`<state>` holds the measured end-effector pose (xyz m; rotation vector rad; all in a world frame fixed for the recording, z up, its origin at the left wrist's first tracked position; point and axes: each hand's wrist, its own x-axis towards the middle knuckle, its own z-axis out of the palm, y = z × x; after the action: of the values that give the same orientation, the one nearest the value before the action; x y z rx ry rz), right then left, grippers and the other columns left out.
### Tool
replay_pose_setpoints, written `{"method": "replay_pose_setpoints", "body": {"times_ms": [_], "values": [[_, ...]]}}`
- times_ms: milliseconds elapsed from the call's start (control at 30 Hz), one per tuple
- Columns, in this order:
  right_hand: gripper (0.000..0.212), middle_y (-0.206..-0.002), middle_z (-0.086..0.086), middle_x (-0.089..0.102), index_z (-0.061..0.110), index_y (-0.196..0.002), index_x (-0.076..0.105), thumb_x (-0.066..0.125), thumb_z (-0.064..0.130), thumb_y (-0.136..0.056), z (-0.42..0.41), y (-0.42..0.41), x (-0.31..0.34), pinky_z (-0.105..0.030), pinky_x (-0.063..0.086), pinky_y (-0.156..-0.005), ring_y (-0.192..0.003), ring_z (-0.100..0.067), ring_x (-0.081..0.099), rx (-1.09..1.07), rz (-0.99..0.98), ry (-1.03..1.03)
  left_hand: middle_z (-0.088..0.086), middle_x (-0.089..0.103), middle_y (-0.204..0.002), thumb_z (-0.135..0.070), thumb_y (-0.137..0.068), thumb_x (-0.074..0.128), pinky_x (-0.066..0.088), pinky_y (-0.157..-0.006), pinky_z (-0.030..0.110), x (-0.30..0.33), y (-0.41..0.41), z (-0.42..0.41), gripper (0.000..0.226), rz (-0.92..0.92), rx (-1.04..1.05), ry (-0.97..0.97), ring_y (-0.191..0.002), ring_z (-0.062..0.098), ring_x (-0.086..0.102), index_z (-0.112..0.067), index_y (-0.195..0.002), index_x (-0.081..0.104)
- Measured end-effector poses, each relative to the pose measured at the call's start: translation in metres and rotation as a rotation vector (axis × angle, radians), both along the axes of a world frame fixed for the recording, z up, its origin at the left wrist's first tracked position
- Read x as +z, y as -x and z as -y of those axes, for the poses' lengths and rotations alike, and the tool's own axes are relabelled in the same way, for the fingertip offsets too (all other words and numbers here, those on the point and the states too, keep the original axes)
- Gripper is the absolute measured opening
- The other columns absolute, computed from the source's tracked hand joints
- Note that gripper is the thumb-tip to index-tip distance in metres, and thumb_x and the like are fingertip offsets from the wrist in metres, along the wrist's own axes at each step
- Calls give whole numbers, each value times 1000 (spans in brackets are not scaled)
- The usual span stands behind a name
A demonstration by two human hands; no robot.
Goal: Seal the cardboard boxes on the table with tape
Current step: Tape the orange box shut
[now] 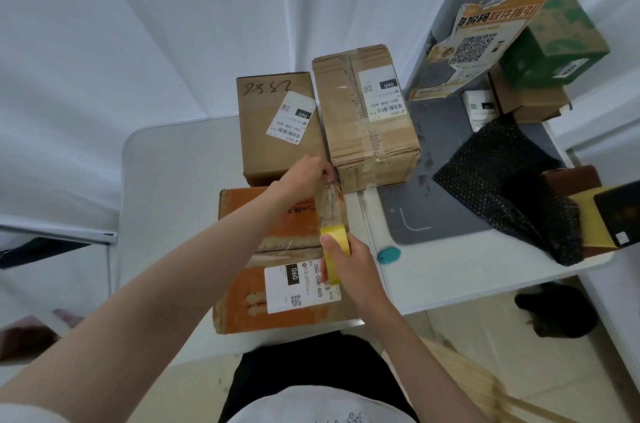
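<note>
Right grip: the right hand (349, 266) is curled round the tape roll (335, 251), thumb on its yellow rim, holding it on edge above the orange box (273, 263).
Left grip: the left hand (306, 173) pinches the free end of the clear tape strip (329, 206), past the right grip, at the far edge of the orange box.
Tape strip: stretched between the two grips, over the right part of the box top.
Orange box: on the surface (173, 180) under both grips, with a white label (301, 287) beside the right grip.
Other boxes: a plain brown box (273, 131) with handwritten digits just beyond the left grip; a taped brown box (367, 117) to its right.
Right of the grips: a teal oval object (388, 255), a grey mat (433, 200) and a black bubble-wrap bag (512, 187).
</note>
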<state>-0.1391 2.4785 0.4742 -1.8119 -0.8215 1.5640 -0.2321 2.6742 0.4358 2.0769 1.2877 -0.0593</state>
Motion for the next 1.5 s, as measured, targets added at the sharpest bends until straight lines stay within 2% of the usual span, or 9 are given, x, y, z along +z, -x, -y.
{"method": "replay_pose_setpoints", "body": {"times_ms": [200,400,567,667,767,967,1233,1367,1500], "values": [[22,-73,6,74,26,-93,60,52,46,-100,2,-1,1,-21,59,-62,-73,-17,75,-7,20,2,5,70,-88,-32,-103,58,52,-74,39,-4,5,1,33,6,-42,2,-78,24,63,-8,-88,75],[45,-74,2,75,18,-79,63,51,57,-97,10,0,-2,-24,61,-66,-75,-14,76,-41,17,18,-2,77,-100,-28,-95,71,53,-82,32,-8,11,9,23,65,-16,30,-81,17,64,-16,-113,78],[43,-82,7,77,9,-66,70,48,46,-72,23,1,-4,-28,52,-61,-79,-10,74,-65,-28,7,-15,65,-67,-30,-94,71,35,-48,10,-20,13,12,23,158,176,98,-49,1,49,-18,-112,78],[35,-87,8,77,12,-71,72,50,39,-77,30,-1,-7,-42,57,-75,-87,-15,73,-38,-16,-18,-6,76,-93,-34,-91,74,53,-66,27,-24,12,12,25,144,229,129,-71,4,59,-22,-112,78],[31,-88,9,77,19,-76,73,51,40,-83,34,-4,-6,-44,58,-87,-93,-15,72,-16,1,-45,-11,72,-95,-38,-89,75,54,-75,36,-25,11,12,24,123,288,132,-81,9,60,-28,-110,79],[24,-79,15,76,26,-91,70,52,40,-101,51,-2,-2,-31,59,-79,-83,-2,72,-53,100,-111,-10,71,-99,-39,-91,73,52,-74,35,-23,9,17,21,88,317,78,-92,16,63,-32,-111,78],[20,-76,9,75,22,-88,68,60,37,-99,51,-20,3,-11,49,-59,-76,-1,71,-41,117,-182,-6,76,-102,-42,-91,72,53,-77,34,-25,39,38,21,122,509,-8,-93,17,65,-33,-109,79],[27,-68,11,63,16,-81,56,70,37,-93,38,-30,6,-10,43,-52,-61,4,58,-2,223,-261,-4,77,-105,-47,-90,71,48,-76,31,-27,70,56,23,93,700,-78,-87,17,61,-35,-108,79],[41,-85,1,58,15,-89,53,79,47,-83,20,-27,8,-26,47,-66,-77,-11,55,140,358,-303,0,76,-106,-51,-91,67,44,-76,31,-28,96,70,28,64,851,-115,-98,26,66,-34,-108,79]]}}
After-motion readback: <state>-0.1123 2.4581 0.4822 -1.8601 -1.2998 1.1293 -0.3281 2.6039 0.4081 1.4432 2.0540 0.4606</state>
